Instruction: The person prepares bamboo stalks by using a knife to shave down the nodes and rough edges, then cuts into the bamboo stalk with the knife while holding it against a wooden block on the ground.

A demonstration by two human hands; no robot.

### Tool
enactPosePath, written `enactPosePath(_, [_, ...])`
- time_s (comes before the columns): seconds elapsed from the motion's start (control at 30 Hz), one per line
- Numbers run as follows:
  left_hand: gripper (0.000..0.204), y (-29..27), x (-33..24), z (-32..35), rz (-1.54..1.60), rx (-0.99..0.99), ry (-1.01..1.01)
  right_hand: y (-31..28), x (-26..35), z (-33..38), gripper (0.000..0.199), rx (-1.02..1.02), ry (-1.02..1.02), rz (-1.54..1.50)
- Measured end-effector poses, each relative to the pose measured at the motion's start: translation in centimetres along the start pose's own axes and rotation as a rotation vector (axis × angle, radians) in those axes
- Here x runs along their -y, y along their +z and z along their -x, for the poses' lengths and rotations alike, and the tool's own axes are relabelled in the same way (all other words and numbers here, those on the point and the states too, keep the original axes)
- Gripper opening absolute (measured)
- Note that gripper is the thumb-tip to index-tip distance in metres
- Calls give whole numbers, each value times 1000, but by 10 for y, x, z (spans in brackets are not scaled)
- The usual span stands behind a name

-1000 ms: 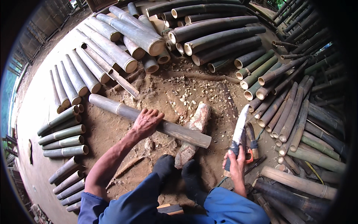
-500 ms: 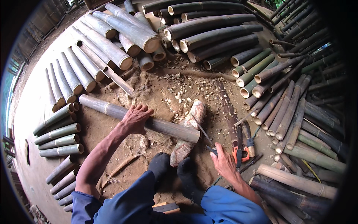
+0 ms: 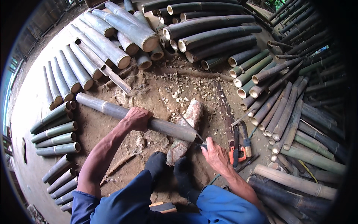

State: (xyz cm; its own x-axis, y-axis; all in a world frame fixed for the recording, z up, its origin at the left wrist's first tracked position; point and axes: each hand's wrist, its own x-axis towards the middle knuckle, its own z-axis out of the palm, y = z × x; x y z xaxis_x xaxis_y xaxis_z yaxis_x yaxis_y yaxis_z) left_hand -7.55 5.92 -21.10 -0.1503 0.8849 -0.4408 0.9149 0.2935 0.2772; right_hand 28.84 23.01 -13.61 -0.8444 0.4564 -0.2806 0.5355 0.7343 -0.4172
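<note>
A long grey-green bamboo section (image 3: 102,107) slants across the middle, its right end over a pale, rough-barked log (image 3: 192,114) on the ground. My left hand (image 3: 138,119) is wrapped round the bamboo near its middle. In my right hand (image 3: 218,154), closed round a dark handle, is a knife (image 3: 191,126) with a long thin blade. The blade passes along the bamboo's right end; whether its edge touches the wall I cannot tell. My dark-socked feet (image 3: 156,164) stand at the near end of the log.
Cut bamboo lies in stacks at the left (image 3: 56,139), at the back (image 3: 212,28) and at the right (image 3: 283,112). An orange-handled saw (image 3: 235,154) and a wood-handled curved blade (image 3: 247,143) lie right of my right hand. Chips (image 3: 182,91) litter the earth behind the log.
My right hand has moved slightly left and up, bringing the blade to the bamboo's right end. My left hand's fingers have curled more tightly round the bamboo.
</note>
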Motion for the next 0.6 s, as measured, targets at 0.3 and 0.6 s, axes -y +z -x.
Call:
enactPosePath(0.3, [34, -3, -4, -4, 1, -24, 36, 12, 1, -9, 27, -93, -44, 85])
enactPosePath(0.6, [35, 2, 0, -4, 7, -34, 17, -27, 36, 5, 31, -280, -292, -165])
